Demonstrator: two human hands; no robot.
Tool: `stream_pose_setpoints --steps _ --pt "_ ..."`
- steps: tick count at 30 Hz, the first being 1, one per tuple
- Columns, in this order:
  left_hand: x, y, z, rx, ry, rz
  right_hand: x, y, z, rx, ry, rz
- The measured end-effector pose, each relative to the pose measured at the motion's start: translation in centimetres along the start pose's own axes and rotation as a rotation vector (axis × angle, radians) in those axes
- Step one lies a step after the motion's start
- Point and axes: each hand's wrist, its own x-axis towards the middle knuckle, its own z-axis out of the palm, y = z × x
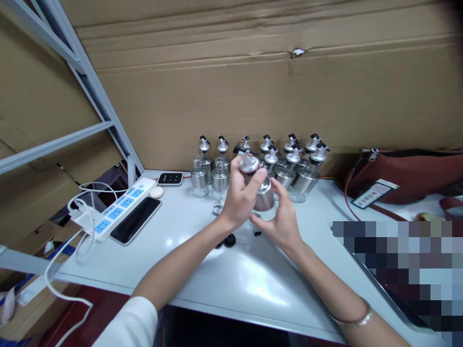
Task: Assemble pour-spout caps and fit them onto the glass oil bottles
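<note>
Between my hands is an oil dispenser bottle (265, 197) with a steel sleeve, held tilted above the white table. My left hand (240, 197) is closed round its upper end, just under the silver pour spout (249, 164) with its black flap. My right hand (282, 219) curves round the lower body, thumb below and fingers along the right side. Beneath the hands lie round black caps (229, 240), small black pieces (257, 233) and some shiny parts (217, 207), partly hidden by my left wrist.
Several similar spouted bottles (306, 180) stand in rows behind; two front-left bottles (198, 180) have no spout. Leftward lie a power strip (123, 205) with cables, a phone (136, 220) and a small black device (170, 179). A brown bag (415, 176) sits right, before a cardboard wall (217, 86).
</note>
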Motion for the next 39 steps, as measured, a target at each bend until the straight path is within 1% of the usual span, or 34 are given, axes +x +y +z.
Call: stream_pose_setpoints --steps 2,4,6,7,9,12,13,14,15,16,18,20,22,24,25,26,27,29,30,31,32,33,35,36,37,39 --pt "-0.4 1.1 0.4 -0.061 0.014 -0.055 -0.4 -0.1 0.2 0.028 -0.05 0.037" --pt "-0.2 1.8 0.2 -0.088 0.004 -0.116 -0.4 -0.4 0.1 0.056 -0.1 0.081" --pt "0.6 2.0 -0.6 -0.101 -0.06 -0.186 -0.1 -0.9 -0.3 0.124 -0.188 0.138" --pt "1.0 2.0 -1.2 -0.11 -0.113 -0.224 0.1 -1.1 -0.6 0.195 -0.257 0.175" --pt "2.0 1.9 -2.5 -0.141 -0.234 -0.302 0.6 -1.4 -1.3 0.449 -0.454 0.246" --pt "2.8 1.8 -3.9 -0.211 -0.456 -0.41 0.8 -1.3 -2.1 0.921 -0.843 0.291" --pt "2.9 1.9 -4.1 -0.224 -0.514 -0.418 0.7 -1.1 -2.2 1.01 -0.952 0.287" --pt "2.9 2.0 -4.1 -0.224 -0.542 -0.406 0.5 -0.9 -2.3 1.043 -1.034 0.279" --pt "2.8 2.0 -4.0 -0.208 -0.536 -0.376 0.4 -0.8 -2.4 1.031 -1.087 0.272" --pt "2.7 2.0 -3.7 -0.179 -0.502 -0.331 0.2 -0.7 -2.4 0.999 -1.115 0.265" --pt "2.4 2.0 -3.2 -0.097 -0.39 -0.226 0.1 -0.5 -2.3 0.946 -1.108 0.264" --pt "2.1 1.8 -2.7 -0.017 -0.3 -0.125 0.3 -0.5 -2.3 0.958 -1.081 0.273" --pt "1.8 1.6 -2.5 0.037 -0.251 -0.03 0.6 -0.4 -2.4 0.983 -1.058 0.28" --pt "1.6 1.4 -2.7 0.093 -0.228 0.067 1.0 -0.3 -2.4 1.004 -1.052 0.289" --pt "1.6 1.2 -3.0 0.143 -0.215 0.125 1.1 -0.3 -2.4 1.036 -1.047 0.314" --pt "1.7 1.0 -3.3 0.214 -0.209 0.196 1.1 -0.3 -2.4 1.093 -1.034 0.365" --pt "1.8 0.8 -3.6 0.297 -0.199 0.276 1.0 -0.4 -2.3 1.168 -1.006 0.447" --pt "2.3 0.2 -4.4 0.464 -0.159 0.433 0.7 -0.8 -1.8 1.311 -0.893 0.674" --pt "2.5 0.0 -4.6 0.519 -0.104 0.467 0.6 -1.0 -1.6 1.341 -0.814 0.785" --pt "2.8 -0.2 -4.7 0.554 -0.049 0.442 0.4 -1.2 -1.3 1.332 -0.732 0.87" --pt "3.0 -0.4 -4.7 0.563 -0.018 0.372 0.2 -1.3 -1.1 1.295 -0.656 0.922" --pt "3.1 -0.5 -4.6 0.549 -0.024 0.266 0.1 -1.4 -0.9 1.242 -0.59 0.938" --pt "3.1 -0.5 -4.1 0.458 -0.135 0.043 0.1 -1.3 -0.7 1.121 -0.49 0.892" --pt "3.0 -0.4 -3.8 0.393 -0.191 -0.035 0.1 -1.1 -0.6 1.061 -0.457 0.852" --pt "2.9 -0.3 -3.5 0.328 -0.225 -0.086 0.1 -1.0 -0.6 0.997 -0.434 0.808" --pt "2.6 -0.1 -3.1 0.227 -0.226 -0.12 0.2 -0.6 -0.4 0.853 -0.385 0.71"
